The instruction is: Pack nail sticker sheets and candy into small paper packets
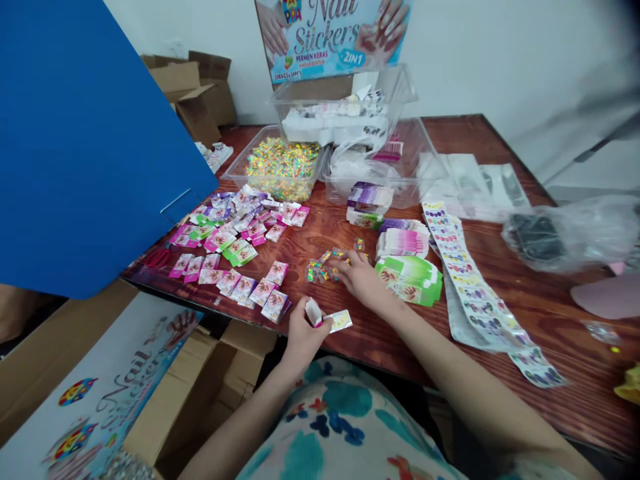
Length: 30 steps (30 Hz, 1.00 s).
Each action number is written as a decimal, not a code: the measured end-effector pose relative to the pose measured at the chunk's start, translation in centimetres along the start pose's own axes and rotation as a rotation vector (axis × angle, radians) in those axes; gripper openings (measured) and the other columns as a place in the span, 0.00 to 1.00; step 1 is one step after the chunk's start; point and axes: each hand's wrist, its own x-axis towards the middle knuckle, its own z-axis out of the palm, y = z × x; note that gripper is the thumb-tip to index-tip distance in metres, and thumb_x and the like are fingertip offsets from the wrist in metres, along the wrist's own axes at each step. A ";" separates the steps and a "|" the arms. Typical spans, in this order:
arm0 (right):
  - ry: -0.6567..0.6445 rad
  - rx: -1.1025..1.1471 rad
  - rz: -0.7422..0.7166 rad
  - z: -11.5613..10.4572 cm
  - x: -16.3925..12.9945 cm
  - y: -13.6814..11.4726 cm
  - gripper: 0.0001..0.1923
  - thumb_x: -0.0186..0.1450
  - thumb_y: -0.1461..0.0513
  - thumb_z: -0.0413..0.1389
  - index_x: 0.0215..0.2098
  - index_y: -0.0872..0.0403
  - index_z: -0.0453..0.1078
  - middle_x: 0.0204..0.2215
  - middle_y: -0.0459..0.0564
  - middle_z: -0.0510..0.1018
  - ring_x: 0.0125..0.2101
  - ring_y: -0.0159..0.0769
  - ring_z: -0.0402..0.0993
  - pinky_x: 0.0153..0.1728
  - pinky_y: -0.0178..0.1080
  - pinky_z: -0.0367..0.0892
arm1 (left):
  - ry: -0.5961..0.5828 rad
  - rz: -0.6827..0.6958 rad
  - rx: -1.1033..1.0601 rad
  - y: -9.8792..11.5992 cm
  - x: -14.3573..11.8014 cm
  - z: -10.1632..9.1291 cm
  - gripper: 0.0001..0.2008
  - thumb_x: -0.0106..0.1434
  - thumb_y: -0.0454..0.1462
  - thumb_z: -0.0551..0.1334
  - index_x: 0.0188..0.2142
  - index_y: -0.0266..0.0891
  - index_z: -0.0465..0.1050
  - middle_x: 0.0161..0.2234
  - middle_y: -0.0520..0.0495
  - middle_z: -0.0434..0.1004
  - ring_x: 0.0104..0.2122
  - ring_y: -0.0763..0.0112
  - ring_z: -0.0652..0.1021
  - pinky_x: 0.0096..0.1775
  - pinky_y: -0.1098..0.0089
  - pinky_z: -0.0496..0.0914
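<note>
On the table (550, 307), left hand (300, 333) holds a small box (314, 312).

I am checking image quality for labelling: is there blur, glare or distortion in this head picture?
Head view: the middle is sharp, with the left hand and its small packet clear; the upper right corner is smeared; the table edge bows from the wide lens; the sticker strip shows soft glare; lighting is even, with faint shadows.
</note>
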 end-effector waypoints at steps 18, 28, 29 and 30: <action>0.217 0.951 0.318 -0.3 -4.5 -2.7 0.18 0.51 0.48 0.67 0.25 0.53 0.74 0.33 0.51 0.77 0.39 0.42 0.73 0.43 0.44 0.67 | 0.226 0.097 -0.085 -0.5 1.0 2.1 0.10 0.52 0.34 0.64 0.29 0.40 0.62 0.25 0.57 0.66 0.25 0.77 0.68 0.32 0.75 0.65; 0.247 1.345 0.531 -0.8 -5.4 -1.6 0.24 0.47 0.52 0.70 0.37 0.51 0.70 0.25 0.43 0.76 0.23 0.32 0.71 0.21 0.34 0.66 | 0.004 0.111 0.180 -0.6 1.2 2.1 0.15 0.53 0.39 0.66 0.35 0.42 0.60 0.27 0.56 0.69 0.26 0.72 0.72 0.32 0.72 0.66; 0.321 1.331 0.524 -1.3 -5.4 -1.6 0.22 0.49 0.52 0.70 0.37 0.51 0.70 0.27 0.43 0.76 0.24 0.32 0.71 0.22 0.34 0.67 | 0.008 0.106 0.281 -0.6 1.2 2.0 0.17 0.53 0.39 0.66 0.37 0.42 0.59 0.27 0.55 0.70 0.27 0.71 0.73 0.32 0.71 0.66; 0.396 1.305 0.498 -1.7 -5.5 -1.8 0.19 0.51 0.53 0.69 0.36 0.51 0.70 0.28 0.44 0.76 0.25 0.32 0.72 0.24 0.34 0.68 | 0.010 0.105 0.381 -0.5 1.1 2.0 0.18 0.54 0.39 0.66 0.38 0.42 0.59 0.29 0.53 0.71 0.29 0.68 0.74 0.33 0.70 0.66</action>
